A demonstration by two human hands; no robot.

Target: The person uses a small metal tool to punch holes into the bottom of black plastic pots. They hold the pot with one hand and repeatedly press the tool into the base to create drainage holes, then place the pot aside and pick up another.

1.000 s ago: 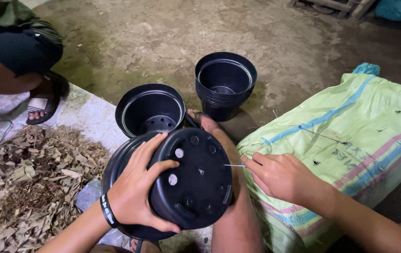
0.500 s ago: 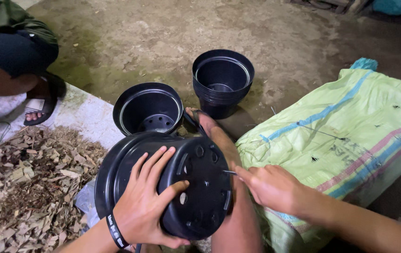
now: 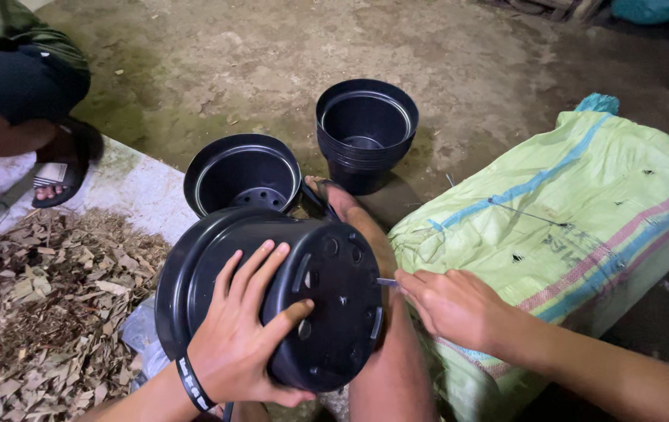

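Note:
My left hand (image 3: 250, 332) grips a black plastic pot (image 3: 311, 305) lying on its side over my leg, its perforated bottom turned to the right. My right hand (image 3: 448, 306) pinches a thin metal pin (image 3: 386, 282) whose tip meets the pot's bottom edge. A black band circles my left wrist. Just beyond the held pot, another black pot (image 3: 242, 173) with holes in its base lies tilted, mouth toward me.
A stack of black pots (image 3: 366, 129) stands upright on the dirt floor ahead. A green woven sack (image 3: 561, 234) lies to the right. Dry leaf and wood chips (image 3: 33, 305) are heaped at the left. Another person's sandalled foot (image 3: 60, 168) is at upper left.
The held pot has turned from bottom-up facing me onto its side, bottom now pointing right. My left hand shifted down its wall. The right hand stays at the pot's bottom edge.

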